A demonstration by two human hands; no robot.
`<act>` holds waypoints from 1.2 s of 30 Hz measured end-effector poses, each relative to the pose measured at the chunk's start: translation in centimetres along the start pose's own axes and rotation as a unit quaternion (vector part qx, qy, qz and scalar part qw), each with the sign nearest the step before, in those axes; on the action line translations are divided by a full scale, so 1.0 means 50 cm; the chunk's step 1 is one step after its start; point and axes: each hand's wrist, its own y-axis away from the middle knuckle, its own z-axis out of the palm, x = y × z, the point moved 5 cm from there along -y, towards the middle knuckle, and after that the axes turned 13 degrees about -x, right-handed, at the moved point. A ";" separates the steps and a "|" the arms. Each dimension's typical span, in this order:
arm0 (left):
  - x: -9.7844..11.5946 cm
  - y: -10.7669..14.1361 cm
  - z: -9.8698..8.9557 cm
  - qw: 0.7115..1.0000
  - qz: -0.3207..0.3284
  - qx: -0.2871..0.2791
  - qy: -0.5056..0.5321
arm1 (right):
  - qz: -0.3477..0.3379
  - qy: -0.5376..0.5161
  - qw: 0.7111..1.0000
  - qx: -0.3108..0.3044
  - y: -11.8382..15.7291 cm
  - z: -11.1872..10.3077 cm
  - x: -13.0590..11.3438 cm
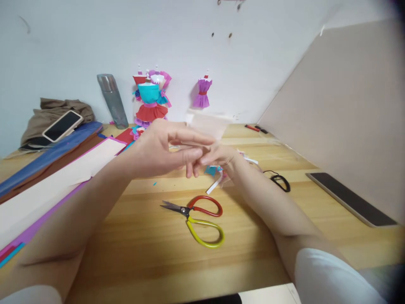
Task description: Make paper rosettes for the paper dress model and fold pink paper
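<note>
My left hand (164, 147) and my right hand (220, 156) meet above the middle of the table. A small pale pink piece of thin paper (209, 124) stands up from between them, its edges blurred. My left fingers lie along its lower edge, thumb bent towards my right fingertips, which pinch near the same edge. The fingers overlap, so part of the grip is hidden. Below the hands, scissors (183, 211) with one red and one yellow handle lie on the wooden table (142, 253), blades slightly apart and pointing left. Paper scraps (215, 171) lie beneath my right wrist.
Coloured paper sheets (63, 190) are stacked at left, near a phone (63, 126) on brown cloth (60, 107) and a leaning bottle (113, 101). Small paper dresses (148, 95) hang on the wall, a purple one (203, 93) apart. Right: black loop (281, 183), dark flat slab (351, 198), pens (255, 128).
</note>
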 end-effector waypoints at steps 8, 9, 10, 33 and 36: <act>-0.011 -0.022 0.075 0.976 0.101 -0.155 -0.115 | -0.129 -0.045 0.944 0.300 0.033 -0.060 -0.045; -0.012 -0.023 0.080 0.973 0.103 -0.171 -0.113 | -0.126 -0.046 0.930 0.343 0.030 -0.066 -0.049; -0.012 -0.024 0.083 0.971 0.104 -0.189 -0.108 | -0.128 -0.048 0.916 0.378 0.029 -0.070 -0.052; -0.170 -0.034 0.068 0.862 -0.131 0.159 0.463 | 0.060 0.401 0.872 0.276 0.012 0.002 -0.095; -0.173 -0.032 0.068 0.874 -0.134 0.166 0.438 | 0.058 0.386 0.890 0.235 0.015 0.002 -0.091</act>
